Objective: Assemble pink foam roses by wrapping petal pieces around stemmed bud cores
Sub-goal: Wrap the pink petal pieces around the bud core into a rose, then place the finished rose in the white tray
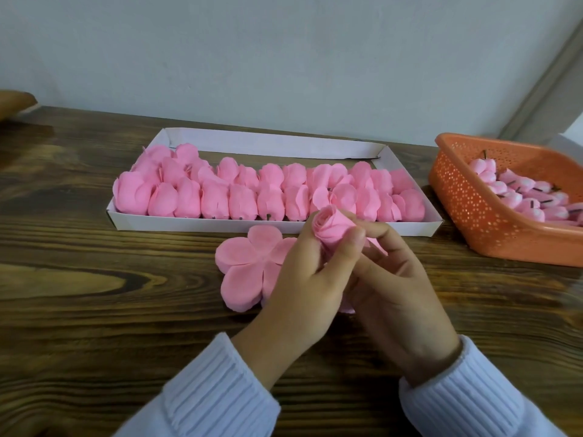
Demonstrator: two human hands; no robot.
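A pink foam rose (pixel 331 227) with a spiral centre is held upright over the table. My left hand (pixel 303 279) grips its left side, fingers curled round the petals. My right hand (pixel 391 285) wraps the right side, thumb and forefinger pinching the petals. The stem is hidden by my hands. A flat five-lobed petal piece (pixel 249 263) lies on the wooden table just left of my left hand. A white cardboard tray (pixel 195 223) holds two rows of several finished pink roses (pixel 268 190).
An orange perforated plastic basket (pixel 473 209) at the right holds several stemmed pale pink bud cores (pixel 523 197). The wooden table (pixel 94 294) meets a grey wall at the back. A blurred tan object (pixel 15 100) shows at the far left edge.
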